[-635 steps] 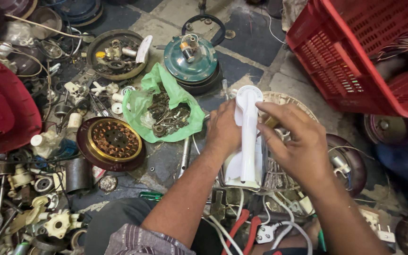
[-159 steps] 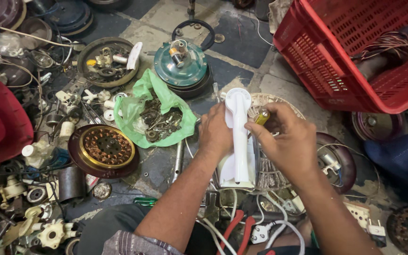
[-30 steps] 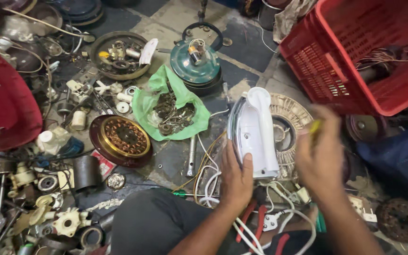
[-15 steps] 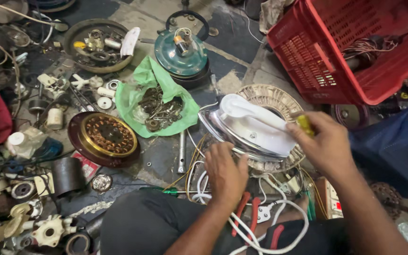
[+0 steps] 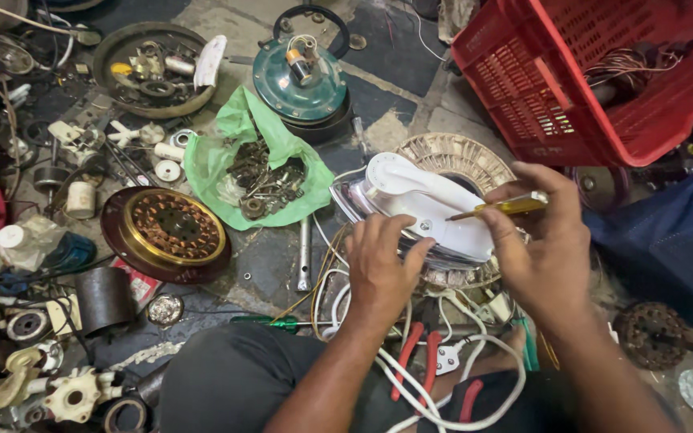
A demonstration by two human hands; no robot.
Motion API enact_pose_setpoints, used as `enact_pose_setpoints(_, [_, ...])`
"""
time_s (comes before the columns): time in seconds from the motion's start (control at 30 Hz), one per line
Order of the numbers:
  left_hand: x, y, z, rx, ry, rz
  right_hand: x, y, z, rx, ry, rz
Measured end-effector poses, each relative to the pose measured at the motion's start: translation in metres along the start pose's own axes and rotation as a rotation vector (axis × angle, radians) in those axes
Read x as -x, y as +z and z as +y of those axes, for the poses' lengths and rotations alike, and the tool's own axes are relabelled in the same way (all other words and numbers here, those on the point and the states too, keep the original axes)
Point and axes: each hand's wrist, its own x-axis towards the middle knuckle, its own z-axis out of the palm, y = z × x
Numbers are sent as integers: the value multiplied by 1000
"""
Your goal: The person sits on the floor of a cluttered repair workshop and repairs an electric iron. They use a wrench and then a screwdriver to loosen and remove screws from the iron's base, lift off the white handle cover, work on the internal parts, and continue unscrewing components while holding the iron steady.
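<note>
Hands meet over the iron [image 5: 419,210], which lies on its side on a round grille [image 5: 451,156] just in front of your lap. Your left hand [image 5: 380,269] grips the iron's rear edge; your right hand [image 5: 543,248] pinches a yellow screwdriver [image 5: 503,208], tip touching the iron's white body. Green bag [image 5: 254,160] of screws sits left.

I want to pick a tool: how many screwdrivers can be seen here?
2. A yellow-handled screwdriver in the right hand, tip on the white iron; a green-handled screwdriver on the floor by the knee. Clutter may hide others.
</note>
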Motion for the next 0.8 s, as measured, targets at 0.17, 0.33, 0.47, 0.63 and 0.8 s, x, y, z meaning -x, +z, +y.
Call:
enact_pose_setpoints(0.17, [-4, 6, 1, 9, -26, -3, -3, 12, -4, 124, -67, -29])
enact_pose_setpoints(0.33, [-5, 4, 6, -15, 14, 18, -5, 16, 2, 95, -83, -52])
enact_pose_setpoints(0.47, [-6, 4, 9, -27, -9, 13, -4, 16, 3, 103, -87, -63])
enact_pose_setpoints(0.63, [-7, 5, 10, -30, -17, 14, -6, 16, 0, 128, -57, -96])
enact_pose_setpoints(0.8, [-6, 4, 9, -18, -24, -12, -8, 13, -5, 241, -114, -154])
